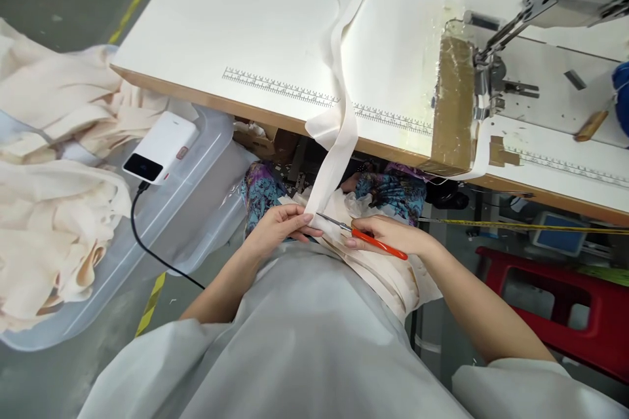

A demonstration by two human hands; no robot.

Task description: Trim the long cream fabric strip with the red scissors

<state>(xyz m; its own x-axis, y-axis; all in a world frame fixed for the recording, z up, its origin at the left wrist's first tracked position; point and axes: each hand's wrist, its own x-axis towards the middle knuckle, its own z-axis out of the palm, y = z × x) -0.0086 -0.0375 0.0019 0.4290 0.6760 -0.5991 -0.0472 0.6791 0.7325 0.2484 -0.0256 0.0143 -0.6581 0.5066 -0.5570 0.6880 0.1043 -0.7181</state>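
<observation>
My left hand (281,228) pinches the lower end of a cream fabric strip (339,137) between thumb and fingers. From there the strip runs up over the table edge and across the tabletop. My right hand (381,234) is closed around a small tool with orange-red handles, a pair of thread snips (377,243). Their metal tips point left and reach the strip right beside my left fingertips; whether the blades touch the cloth I cannot tell. Below both hands, a pile of cream strips (393,285) lies across my lap.
A white sewing table (255,19) with printed rulers spans the front. The sewing machine (496,72) stands at right. On the left, a clear plastic bin (191,203) holds cream fabric (54,209) and a white power bank (161,147) with a black cable. A red stool (599,321) is at lower right.
</observation>
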